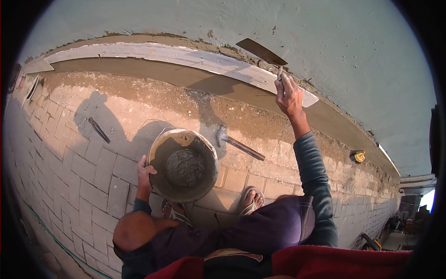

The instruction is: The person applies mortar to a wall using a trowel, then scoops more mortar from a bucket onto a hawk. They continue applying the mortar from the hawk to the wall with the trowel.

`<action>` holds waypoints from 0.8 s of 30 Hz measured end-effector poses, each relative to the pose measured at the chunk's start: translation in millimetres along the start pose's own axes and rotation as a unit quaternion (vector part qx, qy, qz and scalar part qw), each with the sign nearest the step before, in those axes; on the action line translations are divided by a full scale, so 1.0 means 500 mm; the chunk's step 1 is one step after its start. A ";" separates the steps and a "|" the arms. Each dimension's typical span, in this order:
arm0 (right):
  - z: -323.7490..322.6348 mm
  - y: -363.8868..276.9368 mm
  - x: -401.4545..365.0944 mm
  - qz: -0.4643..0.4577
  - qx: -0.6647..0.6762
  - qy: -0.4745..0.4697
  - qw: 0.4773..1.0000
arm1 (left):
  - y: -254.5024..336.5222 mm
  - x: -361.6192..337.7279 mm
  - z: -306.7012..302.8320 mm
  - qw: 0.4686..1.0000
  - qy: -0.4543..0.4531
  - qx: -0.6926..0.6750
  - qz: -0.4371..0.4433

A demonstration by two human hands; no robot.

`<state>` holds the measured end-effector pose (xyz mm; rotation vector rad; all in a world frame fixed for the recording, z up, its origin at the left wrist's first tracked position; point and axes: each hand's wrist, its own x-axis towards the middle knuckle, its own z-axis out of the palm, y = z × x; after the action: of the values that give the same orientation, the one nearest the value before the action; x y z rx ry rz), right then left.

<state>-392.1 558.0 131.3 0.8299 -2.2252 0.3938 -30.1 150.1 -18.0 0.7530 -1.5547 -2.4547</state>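
Observation:
My left hand [146,173] grips the left rim of a round bucket [210,179], with wet grey mortar [185,167] at its bottom. My right hand [290,96] is closed around the handle of a trowel [262,51], whose flat blade lies against the wall just above a long white board [186,58]. The board runs along the top of a low ledge of grey mortar [153,69] at the wall's foot. A hammer [241,146] lies on the ground to the right of the bucket.
Pincers [99,130] lie on the paving [93,186] at the left. A yellow object [359,156] is near the wall base at the right. The painted wall [344,56] spans the top. My sandalled feet are below the bucket. Several items stand at the far right.

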 end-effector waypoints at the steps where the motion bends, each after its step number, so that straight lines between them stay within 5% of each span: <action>1: 0.001 -0.001 0.001 -0.006 0.005 -0.001 1.000 | 0.005 -0.002 0.007 1.000 0.000 -0.003 0.001; 5: -0.009 -0.008 0.018 0.039 -0.032 -0.082 0.995 | 0.018 -0.002 0.016 1.000 -0.002 -0.001 0.013; 7: -0.003 -0.003 0.019 0.017 -0.002 -0.022 1.000 | 0.010 -0.003 0.005 1.000 0.000 0.007 -0.005; 11: -0.019 0.008 0.021 0.016 -0.028 -0.091 0.995 | 0.016 -0.007 0.016 1.000 0.001 0.012 0.008; 13: -0.033 -0.007 0.034 0.014 -0.004 -0.017 1.000 | 0.009 -0.003 0.006 1.000 0.003 0.000 0.002; 24: -0.069 -0.087 0.082 0.040 0.041 -0.090 0.994 | 0.027 -0.015 0.030 1.000 0.009 -0.019 -0.003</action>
<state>-367.0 524.1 185.9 0.8497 -2.4291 0.4681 -33.0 158.9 1.3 0.7722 -1.4982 -2.4676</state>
